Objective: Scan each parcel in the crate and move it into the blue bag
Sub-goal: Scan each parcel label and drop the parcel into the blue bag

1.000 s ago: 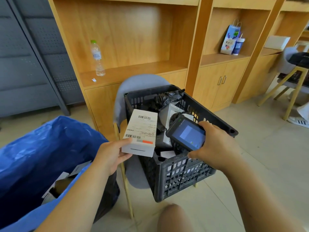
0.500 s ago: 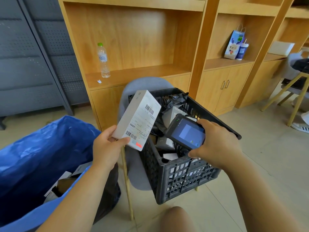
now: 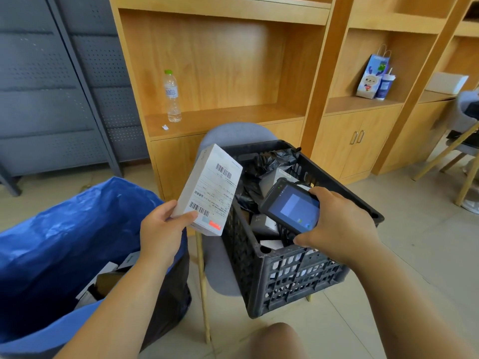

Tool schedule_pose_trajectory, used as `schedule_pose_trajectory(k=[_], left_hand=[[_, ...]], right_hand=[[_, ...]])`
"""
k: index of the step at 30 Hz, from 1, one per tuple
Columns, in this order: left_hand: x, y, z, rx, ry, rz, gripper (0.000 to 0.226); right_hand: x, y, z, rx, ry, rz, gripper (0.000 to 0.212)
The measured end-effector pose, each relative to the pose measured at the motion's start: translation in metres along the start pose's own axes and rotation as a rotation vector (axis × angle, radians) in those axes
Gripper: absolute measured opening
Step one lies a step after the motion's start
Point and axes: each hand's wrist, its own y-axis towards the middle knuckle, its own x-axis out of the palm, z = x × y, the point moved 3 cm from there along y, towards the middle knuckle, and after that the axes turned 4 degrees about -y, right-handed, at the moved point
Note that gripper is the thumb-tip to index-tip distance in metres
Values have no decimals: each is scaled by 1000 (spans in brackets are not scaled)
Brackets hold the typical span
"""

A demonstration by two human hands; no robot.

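Fingers clamp: left hand (image 3: pixel 160 229) on white parcel (image 3: pixel 210 187), right hand (image 3: pixel 342 224) on scanner (image 3: pixel 290 206), above tiled floor (image 3: pixel 414 255) beside wooden shelves (image 3: pixel 220 117).

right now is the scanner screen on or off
On. The scanner in the right hand shows a lit blue screen with a paler panel, and a small green light glows near its top corner, above the crate.

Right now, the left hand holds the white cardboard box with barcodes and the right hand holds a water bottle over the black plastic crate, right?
No. In the head view the right hand holds a black handheld scanner with a lit screen, not a water bottle, over the black plastic crate. The left hand does hold the white cardboard box with barcodes.
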Motion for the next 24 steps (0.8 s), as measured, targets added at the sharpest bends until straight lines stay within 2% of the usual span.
schedule_pose_trajectory(k=[4,7,10,13,19,24], left_hand=[[-34,3,-10,-235,-205,147,9],[-71,7,-17,-357,-293,272,10],[-111,10,-25,-418,-319,363,11],[-146,23,-33,-393,-341,445,9],[-162,46,-47,-380,40,290,34],[-111,47,-48,-393,40,117,16]], right_hand=[[9,9,-33,-84,22,-32,81],[19,16,-65,-155,56,-69,89],[29,21,-95,-217,68,-94,88],[38,23,-117,-261,73,-102,91],[45,28,-121,-265,63,-86,95],[42,31,-87,-172,36,-86,92]])
